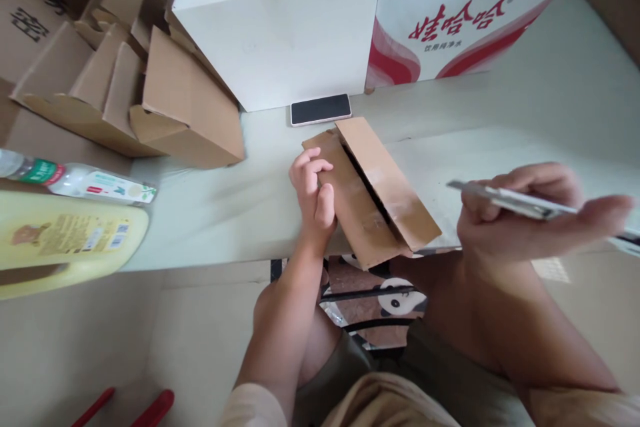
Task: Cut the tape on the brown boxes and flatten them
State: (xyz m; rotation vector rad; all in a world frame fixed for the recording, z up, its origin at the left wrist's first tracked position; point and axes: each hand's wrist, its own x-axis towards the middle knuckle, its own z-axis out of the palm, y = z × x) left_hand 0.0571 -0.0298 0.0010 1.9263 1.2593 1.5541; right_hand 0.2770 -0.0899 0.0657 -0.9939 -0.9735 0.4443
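Note:
A small brown cardboard box (pixel 357 193) lies at the table's front edge. Its long top flap (pixel 393 183) is lifted slightly, leaving a dark slit, and clear tape shows on the cardboard. My left hand (pixel 315 190) is closed against the box's left side, fingers curled over its edge. To the right of the box, my right hand (pixel 525 213) is raised and wrapped round a thin silver utility knife (pixel 505 199). The knife's tip points left towards the box without touching it; motion blurs its details.
A phone (pixel 321 109) lies behind the box. White cartons (pixel 285 40) stand along the back. On the left are several folded brown boxes (pixel 193 103), a plastic bottle (pixel 100 181) and a yellow jug (pixel 100 233). Red handles (pixel 155 408) show near the floor.

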